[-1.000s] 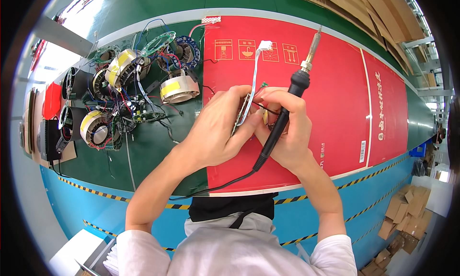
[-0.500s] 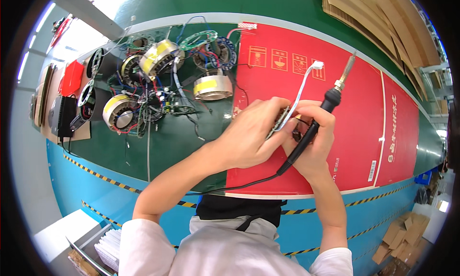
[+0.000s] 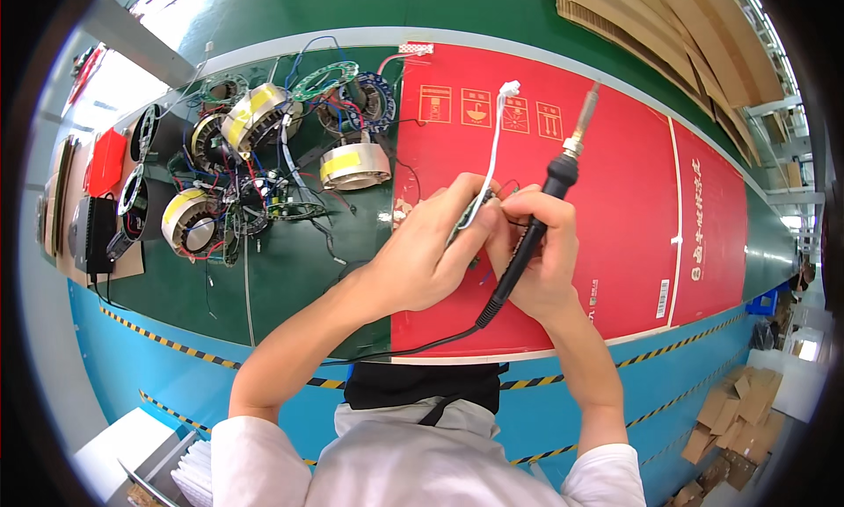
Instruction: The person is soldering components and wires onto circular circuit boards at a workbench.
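My left hand (image 3: 418, 256) is closed on the edge of a small circuit board (image 3: 469, 215), mostly hidden by the fingers. A white cable (image 3: 496, 146) rises from the board to a white connector. My right hand (image 3: 547, 261) holds a soldering iron (image 3: 560, 175) by its black handle, with its metal tip pointing up and away to the right. The right thumb and fingertips meet the left ones at the board, near some thin dark wires. Both hands are above a red printed cardboard sheet (image 3: 607, 217). The iron's black cord (image 3: 413, 350) runs left under my left forearm.
On the green table to the left lies a tangle of motor parts (image 3: 257, 120) with yellow tape, wires and ring-shaped boards. A metal ring (image 3: 355, 166) stands at the cluster's right side. Farther left is a black box (image 3: 95, 234). Flat cardboard (image 3: 677, 41) leans at the far right.
The view has turned, so the scene sits farther left. The white cable stands more upright, and the fingertips of both hands have drawn closer around the board. The soldering iron is still in my right hand.
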Demonstrator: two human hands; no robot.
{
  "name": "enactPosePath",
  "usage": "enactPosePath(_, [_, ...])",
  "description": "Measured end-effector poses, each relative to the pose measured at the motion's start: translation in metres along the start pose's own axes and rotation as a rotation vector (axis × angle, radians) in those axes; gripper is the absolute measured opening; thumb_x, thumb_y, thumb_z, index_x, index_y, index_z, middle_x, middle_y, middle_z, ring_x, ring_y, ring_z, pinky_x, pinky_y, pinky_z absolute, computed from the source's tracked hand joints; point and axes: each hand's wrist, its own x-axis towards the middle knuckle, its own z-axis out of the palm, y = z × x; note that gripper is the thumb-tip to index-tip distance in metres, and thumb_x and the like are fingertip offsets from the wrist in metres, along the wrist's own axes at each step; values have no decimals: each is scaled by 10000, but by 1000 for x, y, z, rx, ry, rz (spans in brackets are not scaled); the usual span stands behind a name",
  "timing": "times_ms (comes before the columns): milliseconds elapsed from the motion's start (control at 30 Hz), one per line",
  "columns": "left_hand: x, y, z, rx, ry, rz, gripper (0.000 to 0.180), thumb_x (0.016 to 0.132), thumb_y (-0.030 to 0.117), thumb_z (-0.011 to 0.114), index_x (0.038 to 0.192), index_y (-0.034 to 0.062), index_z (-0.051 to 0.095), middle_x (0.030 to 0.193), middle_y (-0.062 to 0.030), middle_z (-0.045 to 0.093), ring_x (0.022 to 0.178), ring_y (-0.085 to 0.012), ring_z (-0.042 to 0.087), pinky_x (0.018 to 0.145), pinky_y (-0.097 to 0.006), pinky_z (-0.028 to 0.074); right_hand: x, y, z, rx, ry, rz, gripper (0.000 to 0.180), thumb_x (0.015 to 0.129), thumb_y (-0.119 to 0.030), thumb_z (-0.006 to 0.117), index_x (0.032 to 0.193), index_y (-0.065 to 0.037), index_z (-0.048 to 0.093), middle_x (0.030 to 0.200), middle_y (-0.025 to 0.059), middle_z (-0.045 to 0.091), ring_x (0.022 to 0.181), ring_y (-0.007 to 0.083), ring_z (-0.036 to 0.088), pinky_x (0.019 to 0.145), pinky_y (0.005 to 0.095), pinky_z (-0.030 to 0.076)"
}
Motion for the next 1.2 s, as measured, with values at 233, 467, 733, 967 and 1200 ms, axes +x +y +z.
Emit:
enactPosePath(233, [0,4,9,-161,58,0,248,1062,176,396,1139,-28,514,822,-120,600,720,-193,576,655,-329,466,3,-5,-1,-6,-15,-41,348,871,160,600,1088,-29,404,822,78,527,624,81,519,526,194,403])
enactPosePath(467, [2,11,5,-31,-1,-81,200,1044,131,421,1111,-37,508,811,-167,602,717,-259,607,630,-357,462,1,-5,-1,205,77,110,273,892,113,589,1083,-26,454,830,52,530,625,60,501,528,211,409])
enactPosePath(733, [3,2,3,57,27,-1,209,1040,142,437,1125,-35,510,864,-188,614,797,-299,620,701,-383,475,6,-10,-2,188,128,213,249,908,82,589,1091,-15,451,805,44,542,629,38,516,544,201,440])
enactPosePath(967, [0,-9,-6,-84,48,-181,279,1056,225,443,1115,-27,545,844,-120,641,757,-157,614,675,-319,486,18,-3,-10,-81,148,149,176,962,16,568,1113,-3,480,1006,112,661,697,93,625,592,221,497])
enactPosePath(1200, [6,-16,6,-50,81,-60,287,1034,233,482,1082,-48,517,771,-198,626,698,-280,631,637,-396,457,16,-2,-14,-186,164,121,198,1039,-106,441,1220,-28,423,1047,186,670,968,208,648,925,355,493])
